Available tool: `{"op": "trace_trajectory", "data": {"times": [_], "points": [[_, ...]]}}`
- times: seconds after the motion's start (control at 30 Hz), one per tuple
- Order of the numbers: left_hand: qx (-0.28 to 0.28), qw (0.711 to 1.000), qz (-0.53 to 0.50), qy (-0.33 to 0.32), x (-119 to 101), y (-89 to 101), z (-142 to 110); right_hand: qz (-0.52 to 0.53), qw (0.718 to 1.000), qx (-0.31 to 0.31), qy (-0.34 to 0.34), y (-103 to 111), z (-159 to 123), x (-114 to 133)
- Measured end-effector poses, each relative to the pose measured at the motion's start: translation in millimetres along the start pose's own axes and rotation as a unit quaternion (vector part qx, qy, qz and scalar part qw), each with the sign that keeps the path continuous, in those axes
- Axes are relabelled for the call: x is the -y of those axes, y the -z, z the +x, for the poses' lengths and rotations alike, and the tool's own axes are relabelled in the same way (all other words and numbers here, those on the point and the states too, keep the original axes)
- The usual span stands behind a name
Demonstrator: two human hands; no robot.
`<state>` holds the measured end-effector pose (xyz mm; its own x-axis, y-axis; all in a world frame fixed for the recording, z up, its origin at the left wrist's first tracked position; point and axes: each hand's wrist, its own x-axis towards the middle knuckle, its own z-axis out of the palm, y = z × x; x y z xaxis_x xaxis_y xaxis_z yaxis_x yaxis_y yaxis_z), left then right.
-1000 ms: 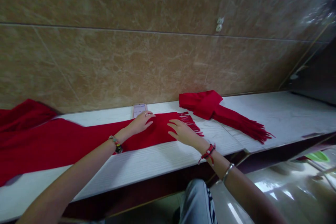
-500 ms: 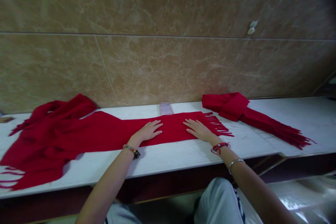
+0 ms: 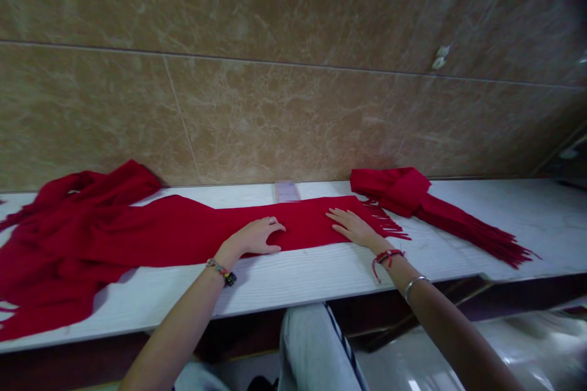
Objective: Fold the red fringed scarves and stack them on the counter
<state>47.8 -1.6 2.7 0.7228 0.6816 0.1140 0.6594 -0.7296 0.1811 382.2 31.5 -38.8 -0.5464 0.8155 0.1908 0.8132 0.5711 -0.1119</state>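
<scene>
A long red scarf (image 3: 178,229) stretches across the white table, smooth in the middle and bunched at its left end. My left hand (image 3: 257,236) rests near the scarf's front edge, fingers curved and thumb apart, with nothing pinched between them. Toward the fringed right end, my right hand (image 3: 353,227) lies flat on the cloth with its fingers spread. Another red scarf (image 3: 408,192), knotted or folded over itself, lies to the right with its fringe pointing right.
The white table (image 3: 293,278) runs along a brown marbled wall (image 3: 275,116). A small pale card or packet (image 3: 287,191) lies behind the scarf against the wall. My knee (image 3: 312,342) is below the table's front edge.
My left hand has gone from lying flat to curved fingers, shifting slightly toward the scarf's front edge. My right hand stays flat on the cloth. The view has tilted slightly.
</scene>
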Motion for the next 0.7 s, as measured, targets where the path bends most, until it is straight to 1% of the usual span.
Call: {"op": "trace_trajectory", "data": {"times": [0.1,0.2,0.3,0.43,0.5,0.57,0.67,0.7], "points": [[-0.025,1.000,-0.003,0.011,-0.9,-0.1,-2.7,0.018,1.000,-0.021,-0.006,-0.7,0.1,0.4],[-0.057,0.997,-0.002,0.046,1.2,-2.5,-1.6,0.025,0.999,-0.046,-0.003,-1.0,0.6,0.5],[-0.080,0.994,-0.014,0.072,6.9,-6.5,2.5,0.021,0.997,-0.068,0.007,0.2,1.1,1.1],[-0.096,0.990,-0.039,0.091,15.7,-12.3,8.0,0.012,0.992,-0.121,0.029,5.7,1.1,8.8],[-0.104,0.988,-0.048,0.100,19.0,-14.7,9.8,0.021,0.988,-0.145,0.050,10.1,1.3,19.6],[-0.114,0.986,-0.062,0.103,21.0,-16.3,10.9,0.043,0.985,-0.147,0.084,15.3,3.0,35.5],[-0.137,0.981,-0.095,0.095,22.6,-17.2,11.6,0.069,0.982,-0.100,0.143,22.2,11.6,63.4],[-0.144,0.979,-0.107,0.093,23.0,-17.4,11.7,0.070,0.982,-0.081,0.154,23.7,16.4,71.8]]}}
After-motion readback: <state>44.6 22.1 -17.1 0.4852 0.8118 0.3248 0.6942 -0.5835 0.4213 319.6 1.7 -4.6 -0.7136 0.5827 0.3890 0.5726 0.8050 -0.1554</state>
